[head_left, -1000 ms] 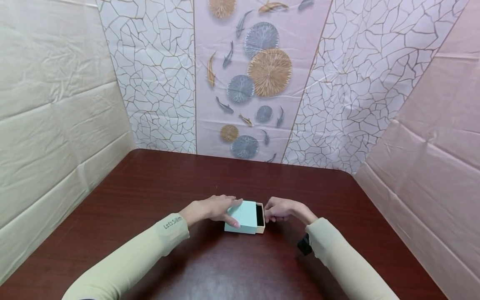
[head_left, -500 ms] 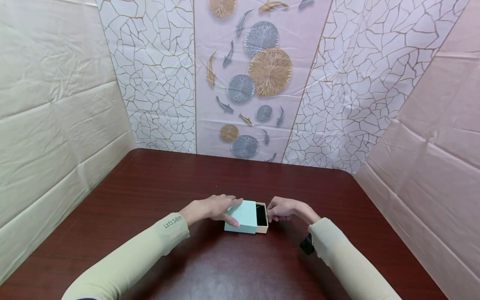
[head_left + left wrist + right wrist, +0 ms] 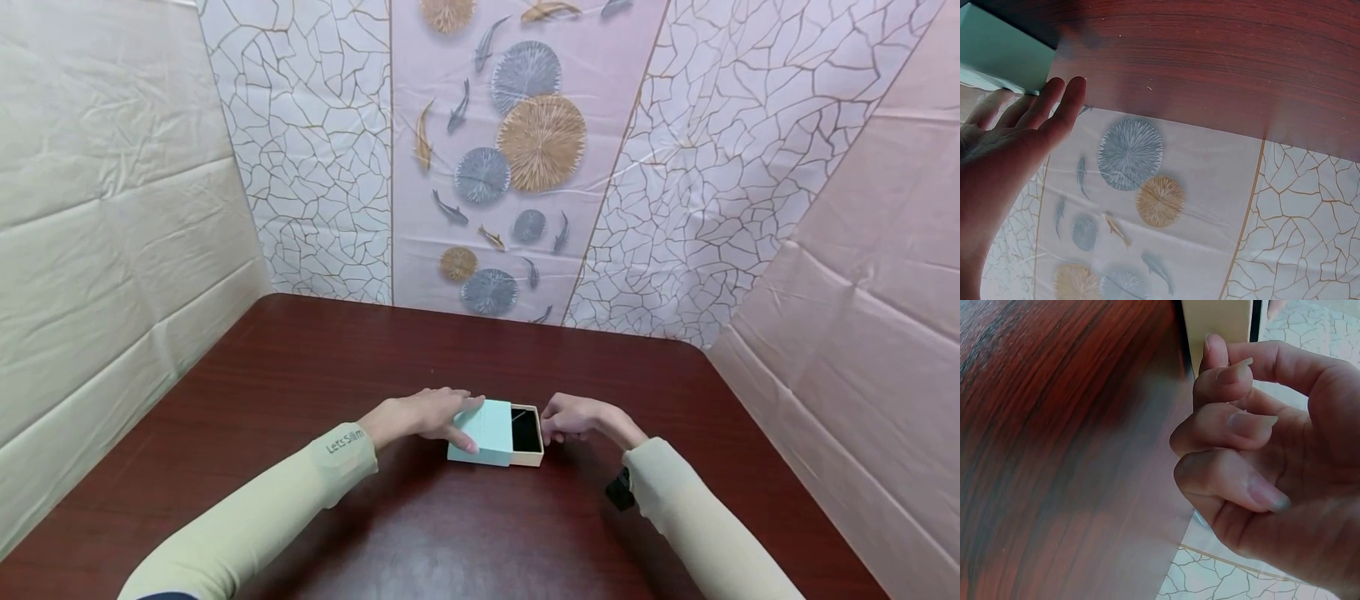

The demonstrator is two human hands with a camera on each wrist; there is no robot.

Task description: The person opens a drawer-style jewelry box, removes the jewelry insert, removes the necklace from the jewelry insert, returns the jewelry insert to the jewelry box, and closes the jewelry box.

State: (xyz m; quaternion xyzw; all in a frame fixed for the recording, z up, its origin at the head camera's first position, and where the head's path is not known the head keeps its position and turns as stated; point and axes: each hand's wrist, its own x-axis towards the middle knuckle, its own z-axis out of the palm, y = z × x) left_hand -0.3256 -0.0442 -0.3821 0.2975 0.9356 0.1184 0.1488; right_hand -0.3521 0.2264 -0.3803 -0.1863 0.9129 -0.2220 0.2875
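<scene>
Two holds | left grip (image 3: 431,415) spread across sleeve (image 3: 491,429) | right grip (image 3: 572,417) pinching tray (image 3: 528,459)

Tray (image 3: 527,459) partly hidden inside teal cover (image 3: 492,427), thin item (image 3: 520,416) too small to identify; left sleeve (image 3: 255,512) cropped below

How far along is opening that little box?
The tray sticks partly out of the pale cover, its black inside showing. The left hand holds the cover while the right hand seems to pinch the tray's end. The tray's other end is hidden inside; pulling it out perhaps remains.
</scene>
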